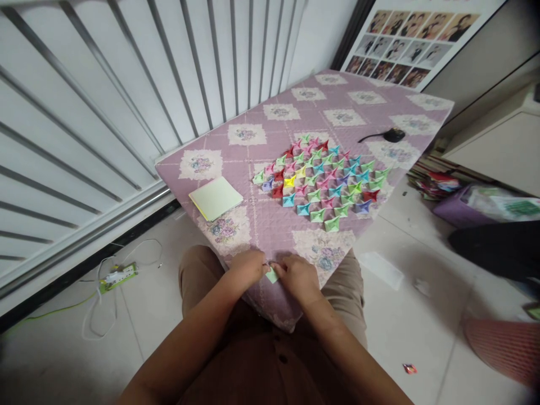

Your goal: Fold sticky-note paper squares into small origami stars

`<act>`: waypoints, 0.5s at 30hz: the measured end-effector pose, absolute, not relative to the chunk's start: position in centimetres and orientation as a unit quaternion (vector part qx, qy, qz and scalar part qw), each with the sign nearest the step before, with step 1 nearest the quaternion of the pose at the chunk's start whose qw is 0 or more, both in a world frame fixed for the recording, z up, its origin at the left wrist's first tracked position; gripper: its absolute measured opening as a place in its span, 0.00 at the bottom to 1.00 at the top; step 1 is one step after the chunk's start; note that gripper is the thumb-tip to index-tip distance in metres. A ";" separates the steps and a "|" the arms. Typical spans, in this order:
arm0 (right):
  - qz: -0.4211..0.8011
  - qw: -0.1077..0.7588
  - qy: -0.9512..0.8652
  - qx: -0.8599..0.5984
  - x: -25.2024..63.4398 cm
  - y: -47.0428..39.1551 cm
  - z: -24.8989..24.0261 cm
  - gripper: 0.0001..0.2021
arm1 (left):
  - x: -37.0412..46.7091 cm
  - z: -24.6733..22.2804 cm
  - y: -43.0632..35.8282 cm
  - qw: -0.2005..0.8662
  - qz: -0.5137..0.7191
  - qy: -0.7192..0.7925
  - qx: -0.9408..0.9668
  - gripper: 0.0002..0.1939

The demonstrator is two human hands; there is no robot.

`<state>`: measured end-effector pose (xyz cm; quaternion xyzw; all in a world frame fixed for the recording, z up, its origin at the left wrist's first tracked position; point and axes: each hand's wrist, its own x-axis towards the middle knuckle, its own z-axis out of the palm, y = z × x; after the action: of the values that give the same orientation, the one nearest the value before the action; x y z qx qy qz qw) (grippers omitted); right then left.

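Both your hands are in close, right at the near corner of the quilted tablecloth (270, 225), on your side of the origami grid (314, 196). Between them sits a small pale-green paper piece (272, 275), nearer to you than the grid and well apart from it. Your left hand (250, 267) pinches it from one side, your right hand (298, 274) from the other, and the fingertips of the two almost meet. Much of that paper is covered by your fingers, so its folds can't be read, and the undersides of your curled fingers are out of sight too.

Up in the grid, row after row of pointed little paper shapes: green, pink, blue, red, yellow, violet. The far ones crowd together and overlap, too small to make out singly. Left of the grid, a stack of square paper (216, 198) shows a pale top sheet, the lower ones just edges. Beyond the grid to the right, a small black device (394, 134) trails a short cable; exactly what it is, you can't tell. Farther beyond the grid, a photo board (405, 48) is cut off along the top, and well right of the grid, a red ribbed container (504, 349) runs out of view.
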<state>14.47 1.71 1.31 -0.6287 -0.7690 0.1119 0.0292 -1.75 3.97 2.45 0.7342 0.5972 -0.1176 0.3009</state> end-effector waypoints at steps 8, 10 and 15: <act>0.109 0.027 -0.769 -0.629 14.5 1.7 1.1 0.16 | -1.8 2.4 4.1 0.300 -0.129 0.589 0.739 0.13; 0.112 0.020 -0.768 -0.630 14.5 1.8 1.2 0.16 | -1.7 2.6 4.1 0.296 -0.130 0.588 0.741 0.14; 0.113 0.013 -0.764 -0.635 14.5 1.7 1.4 0.15 | -1.5 3.0 3.9 0.286 -0.131 0.589 0.745 0.18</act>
<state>14.45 1.73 1.43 -0.6346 -0.7644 0.1135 0.0127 -1.47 3.93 3.01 0.7448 0.5887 -0.1307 0.2857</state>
